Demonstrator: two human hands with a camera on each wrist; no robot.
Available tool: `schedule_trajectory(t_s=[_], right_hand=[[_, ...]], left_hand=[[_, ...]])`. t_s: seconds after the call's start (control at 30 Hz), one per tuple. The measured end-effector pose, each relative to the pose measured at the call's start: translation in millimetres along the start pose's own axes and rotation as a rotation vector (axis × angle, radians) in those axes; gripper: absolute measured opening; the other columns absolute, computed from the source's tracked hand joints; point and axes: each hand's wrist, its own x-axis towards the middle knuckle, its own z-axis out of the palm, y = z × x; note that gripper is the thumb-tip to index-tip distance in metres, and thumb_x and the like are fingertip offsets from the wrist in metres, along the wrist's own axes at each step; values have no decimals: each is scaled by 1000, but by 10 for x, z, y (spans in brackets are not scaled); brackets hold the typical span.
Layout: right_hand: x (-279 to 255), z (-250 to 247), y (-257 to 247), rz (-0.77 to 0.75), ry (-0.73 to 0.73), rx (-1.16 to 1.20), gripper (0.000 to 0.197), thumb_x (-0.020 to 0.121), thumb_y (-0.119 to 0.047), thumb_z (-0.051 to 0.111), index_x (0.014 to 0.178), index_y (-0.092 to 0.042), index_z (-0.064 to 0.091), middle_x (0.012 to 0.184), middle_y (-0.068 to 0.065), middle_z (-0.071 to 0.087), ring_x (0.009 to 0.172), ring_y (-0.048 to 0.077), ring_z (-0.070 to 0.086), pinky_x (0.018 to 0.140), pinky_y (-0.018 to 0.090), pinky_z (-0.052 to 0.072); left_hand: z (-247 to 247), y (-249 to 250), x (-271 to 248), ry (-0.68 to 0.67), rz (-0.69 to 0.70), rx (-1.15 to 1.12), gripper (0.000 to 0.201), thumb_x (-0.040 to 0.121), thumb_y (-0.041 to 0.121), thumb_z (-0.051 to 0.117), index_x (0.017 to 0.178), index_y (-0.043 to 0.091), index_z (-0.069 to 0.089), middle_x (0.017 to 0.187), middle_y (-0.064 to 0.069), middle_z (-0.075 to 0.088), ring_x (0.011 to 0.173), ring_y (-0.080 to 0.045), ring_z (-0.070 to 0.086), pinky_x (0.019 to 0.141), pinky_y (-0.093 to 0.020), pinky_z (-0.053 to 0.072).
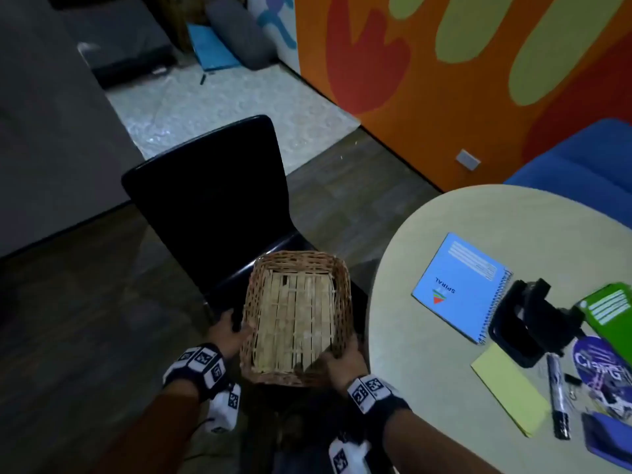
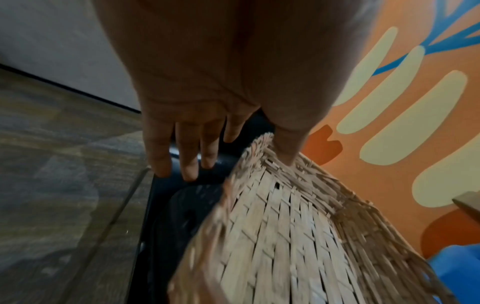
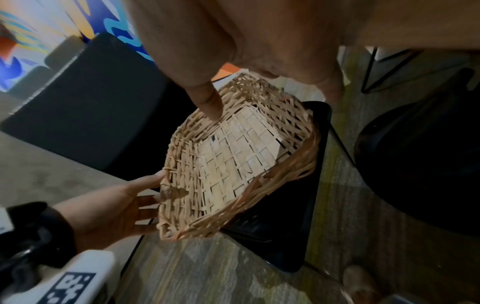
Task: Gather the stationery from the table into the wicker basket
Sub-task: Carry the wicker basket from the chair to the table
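I hold an empty wicker basket (image 1: 248, 302) (image 2: 285, 226) (image 3: 298, 168), tilted, above a black chair seat. My left hand (image 1: 229, 333) (image 2: 228, 127) (image 3: 116, 205) holds its left side, thumb on the rim, fingers straight along the outside. My right hand (image 1: 342, 360) (image 3: 259, 61) grips the near right corner, thumb inside the wall. On the round table (image 1: 427, 336) to the right lie a blue spiral notebook (image 1: 458, 285), a yellow pad (image 1: 509, 391), a black marker (image 1: 557, 395), a green notebook (image 1: 612, 306) and a black desk item (image 1: 526, 323).
The black chair (image 1: 212, 200) stands under the basket, its backrest on the far side. A purple item (image 1: 598, 367) and a blue item (image 1: 608, 439) sit at the table's right edge. A blue sofa (image 1: 588, 159) and an orange painted wall (image 1: 444, 97) lie beyond.
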Motion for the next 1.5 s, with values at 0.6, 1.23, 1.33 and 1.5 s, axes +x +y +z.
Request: schedule_trajectory(t_s=[0.6,1.23,1.33,1.5], right_hand=[[-329,-716,-187,-247,-207,357,85,95,-22,60,155,-15,1,147,-1,45,129,18,49,108,28,36],[-1846,-3121,2288,-352,321,295,52,97,3,49,116,-44,59,112,-6,67,99,17,64,93,38,47],[-1884,-3216,2656,-342,352,282,41,95,0,53,113,-34,67,116,2,69,108,21,63,101,44,48],[-1842,-3176,3068,-316,350,245,41,95,2,54,104,-36,68,113,-1,69,108,18,63,98,35,46]], left_hand=[[-673,802,-1091,132,251,-5,36,98,14,42,134,10,45,128,-14,57,118,-32,53,88,-34,37],[550,2559,-2525,-297,602,-75,61,74,53,46,131,36,33,126,-8,58,107,-30,62,77,-41,48],[919,2633,-2599,-424,727,119,46,76,56,48,121,46,41,122,-6,61,97,-18,67,76,-35,54],[1629,2539,-2653,-578,838,598,77,68,80,31,133,41,34,118,1,66,108,-18,62,89,-31,46]])
